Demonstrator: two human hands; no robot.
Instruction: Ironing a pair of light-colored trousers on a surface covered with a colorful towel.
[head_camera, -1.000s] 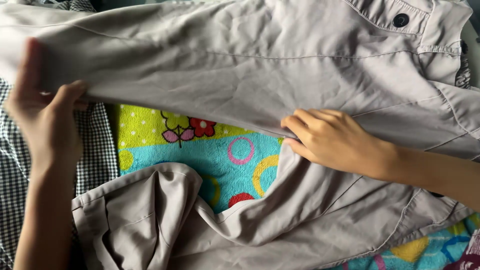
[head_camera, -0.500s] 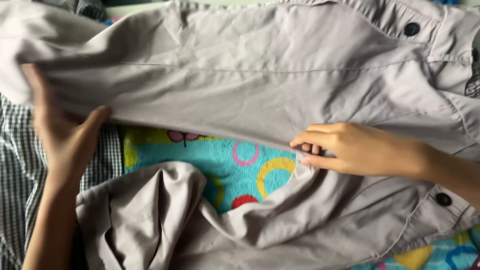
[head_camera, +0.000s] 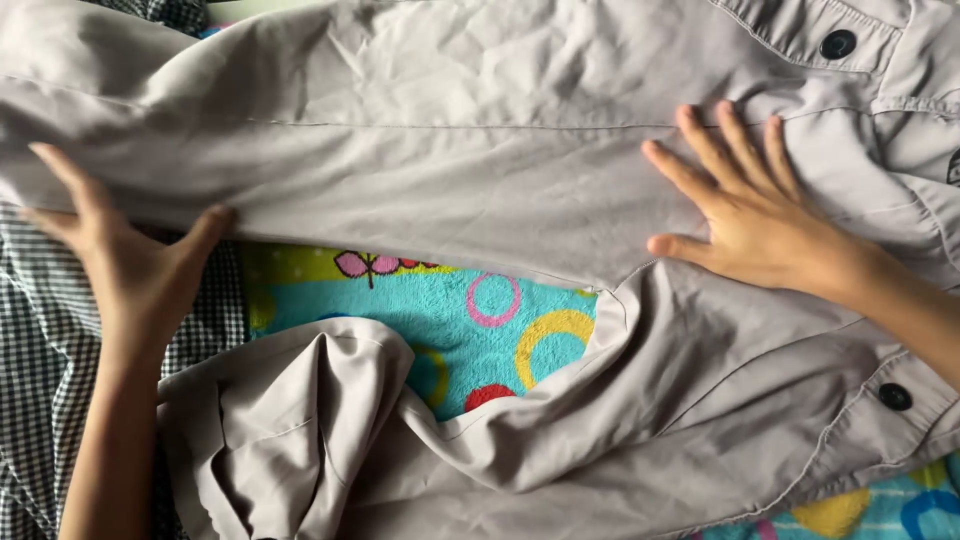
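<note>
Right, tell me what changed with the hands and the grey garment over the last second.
The right hand let go of the grey garment's edge, moved up and now lies flat with fingers spread. The left hand opened from a pinch and presses the trouser leg's end. The colourful towel and the crumpled lower leg stayed put.

Trousers (head_camera: 480, 170): grey woven cloth, matt, smooth but creased, with glossy black plastic-looking buttons (head_camera: 838, 44). Towel (head_camera: 470, 320): terry cloth, fuzzy, rough, matt. Checked fabric (head_camera: 40, 330): thin woven cloth, matt.
</note>
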